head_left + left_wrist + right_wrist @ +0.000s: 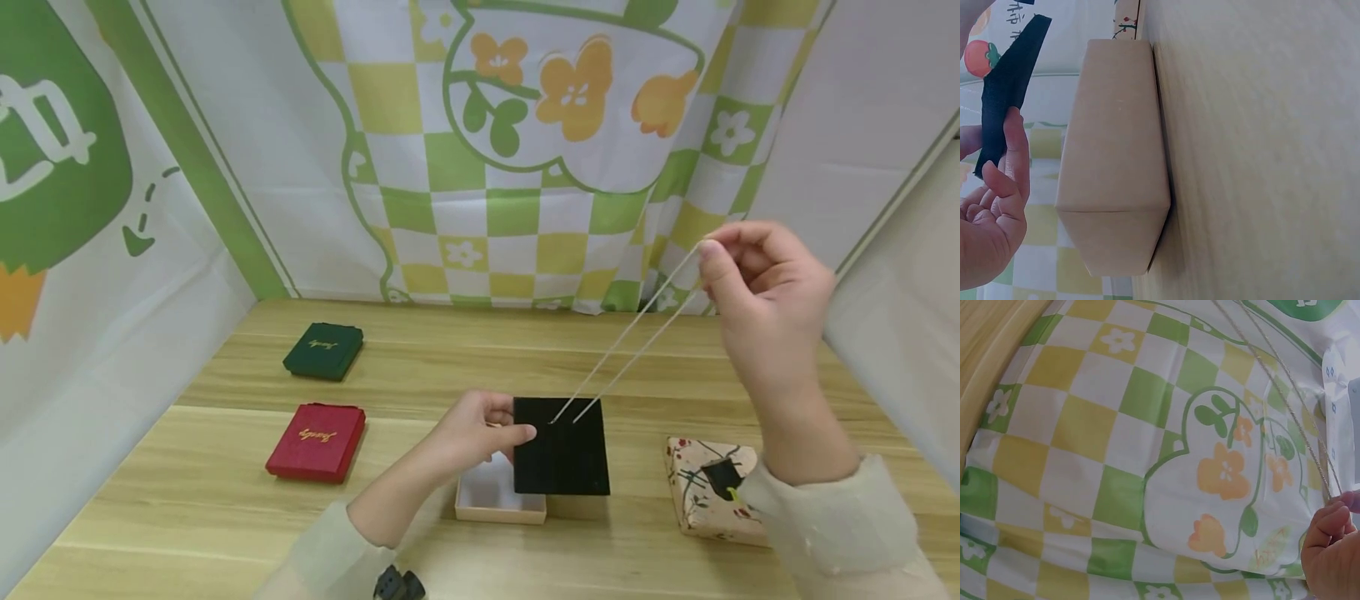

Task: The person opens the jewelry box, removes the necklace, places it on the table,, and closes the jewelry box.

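Observation:
My left hand point(476, 429) pinches a thin black square pad point(566, 458) at its left edge, thumb on top and fingers beneath. In the left wrist view the pad point(1016, 75) is tilted, apart from the table. Up at the right, my right hand point(772, 300) pinches a thin necklace chain point(622, 340) between thumb and fingertips. Two taut strands run from it down to the pad's upper part. Below the pad stands a beige box point(501, 512) with a pale inside, partly covered in the head view.
A green box point(324, 350) and a red box point(317, 443) with gold lettering lie on the left of the wooden table point(420, 358). Right of the pad is a flower-patterned lid point(708, 512), partly behind my right sleeve. A checked curtain point(517, 250) hangs behind.

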`<act>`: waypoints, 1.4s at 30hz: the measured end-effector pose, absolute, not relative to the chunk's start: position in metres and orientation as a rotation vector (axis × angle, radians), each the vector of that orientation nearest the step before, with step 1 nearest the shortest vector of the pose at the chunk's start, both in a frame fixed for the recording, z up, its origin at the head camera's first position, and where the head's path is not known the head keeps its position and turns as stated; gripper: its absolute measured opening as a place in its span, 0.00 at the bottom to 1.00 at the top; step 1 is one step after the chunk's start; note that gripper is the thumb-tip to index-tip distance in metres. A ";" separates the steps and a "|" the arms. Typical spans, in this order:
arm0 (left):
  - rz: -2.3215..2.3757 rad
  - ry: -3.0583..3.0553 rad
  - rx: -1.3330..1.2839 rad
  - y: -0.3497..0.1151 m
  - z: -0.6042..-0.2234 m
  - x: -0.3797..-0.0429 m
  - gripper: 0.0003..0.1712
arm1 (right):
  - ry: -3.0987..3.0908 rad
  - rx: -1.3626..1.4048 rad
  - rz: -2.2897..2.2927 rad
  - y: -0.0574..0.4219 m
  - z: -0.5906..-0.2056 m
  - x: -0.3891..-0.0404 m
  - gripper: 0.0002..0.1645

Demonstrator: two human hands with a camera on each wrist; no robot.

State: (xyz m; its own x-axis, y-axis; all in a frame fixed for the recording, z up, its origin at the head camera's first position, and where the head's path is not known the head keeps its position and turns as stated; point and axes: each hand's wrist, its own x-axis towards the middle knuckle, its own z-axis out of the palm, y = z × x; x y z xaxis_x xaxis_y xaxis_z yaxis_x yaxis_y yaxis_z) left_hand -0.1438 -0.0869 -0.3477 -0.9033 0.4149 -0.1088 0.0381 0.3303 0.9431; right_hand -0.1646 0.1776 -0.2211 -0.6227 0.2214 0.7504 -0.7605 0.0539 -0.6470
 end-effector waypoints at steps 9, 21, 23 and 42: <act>1.644 2.206 0.383 -0.087 -0.347 -0.144 0.12 | -1.428 0.422 1.880 0.183 -0.225 -0.175 0.04; 1.691 2.178 0.363 -0.088 -0.345 -0.144 0.15 | -1.108 0.219 2.113 0.184 -0.221 -0.187 0.07; 1.692 2.183 0.359 -0.089 -0.345 -0.145 0.16 | -1.068 0.179 2.153 0.186 -0.222 -0.188 0.08; 1.548 2.335 0.271 -0.098 -0.343 -0.144 0.37 | -1.550 0.267 2.024 0.194 -0.218 -0.195 0.04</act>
